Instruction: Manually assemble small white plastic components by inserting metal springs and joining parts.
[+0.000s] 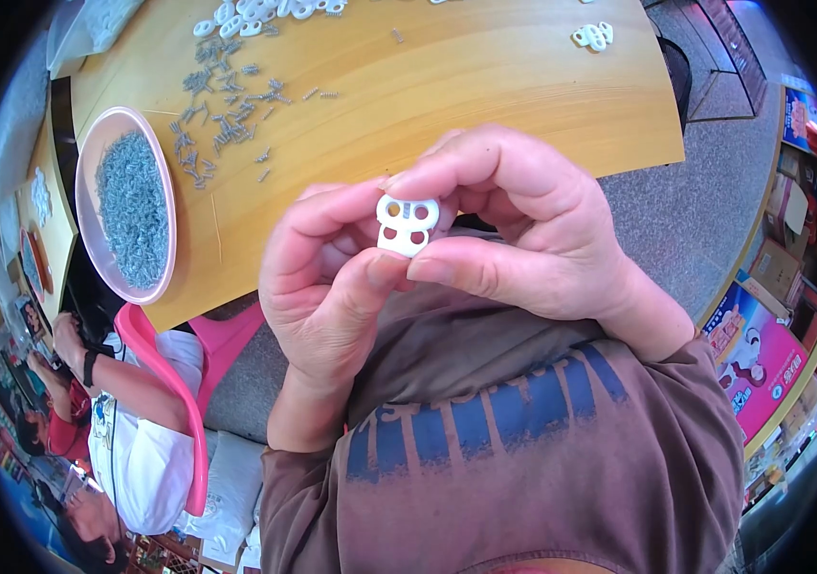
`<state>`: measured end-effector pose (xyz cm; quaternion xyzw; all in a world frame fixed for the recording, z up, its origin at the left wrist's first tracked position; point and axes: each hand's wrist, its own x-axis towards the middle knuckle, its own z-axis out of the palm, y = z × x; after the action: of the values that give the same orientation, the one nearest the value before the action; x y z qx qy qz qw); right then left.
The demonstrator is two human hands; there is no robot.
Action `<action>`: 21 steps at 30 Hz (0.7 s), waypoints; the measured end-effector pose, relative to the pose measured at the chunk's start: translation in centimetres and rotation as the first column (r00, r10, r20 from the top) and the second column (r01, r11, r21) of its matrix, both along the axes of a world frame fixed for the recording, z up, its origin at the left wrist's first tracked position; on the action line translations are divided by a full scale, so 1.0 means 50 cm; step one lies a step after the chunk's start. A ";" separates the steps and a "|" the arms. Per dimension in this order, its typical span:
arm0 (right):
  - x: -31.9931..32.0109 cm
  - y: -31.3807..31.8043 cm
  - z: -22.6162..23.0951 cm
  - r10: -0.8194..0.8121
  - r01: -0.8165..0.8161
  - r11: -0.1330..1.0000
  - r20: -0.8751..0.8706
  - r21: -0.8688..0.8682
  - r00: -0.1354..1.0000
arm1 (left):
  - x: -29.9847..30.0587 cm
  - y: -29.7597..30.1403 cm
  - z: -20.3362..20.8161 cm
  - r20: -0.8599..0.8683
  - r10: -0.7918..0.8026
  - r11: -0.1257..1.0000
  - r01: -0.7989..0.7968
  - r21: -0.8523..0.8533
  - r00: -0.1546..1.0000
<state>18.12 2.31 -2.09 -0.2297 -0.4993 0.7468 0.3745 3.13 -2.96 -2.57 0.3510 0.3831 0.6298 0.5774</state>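
My left hand (318, 273) and my right hand (538, 234) meet just off the near edge of the table. Between their fingertips is a small white plastic cord lock (407, 227) with two pairs of holes. A small metal spring (408, 211) shows in its upper part, between the top holes. Both thumbs press from below, while the index fingers close on it from above. The other fingers curl behind the piece and are partly hidden.
Loose metal springs (227, 120) lie scattered on the wooden table (485, 72). A pink bowl (172, 225) full of springs stands at its left edge. White plastic pieces (255, 13) are heaped at the far left, with several more (593, 36) at the far right. A person sits by a pink chair (200, 450) on the left.
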 end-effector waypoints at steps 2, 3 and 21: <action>0.001 0.002 -0.003 -0.004 0.003 0.997 0.018 0.079 1.000 | -0.003 -0.001 -0.003 -0.011 -0.004 1.000 0.004 -0.007 1.000; 0.001 0.002 -0.004 -0.005 0.003 0.997 0.018 0.078 1.000 | -0.006 -0.002 -0.004 -0.019 -0.018 1.000 0.018 -0.003 1.000; 0.008 -0.002 -0.012 -0.009 -0.005 0.970 0.056 0.243 0.998 | -0.010 -0.011 -0.012 -0.078 -0.030 0.998 0.034 0.056 0.997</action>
<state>18.50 2.21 -2.71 -0.2038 -0.5973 0.6728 0.3861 2.62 -3.51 -3.17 0.3977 0.3811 0.6173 0.5618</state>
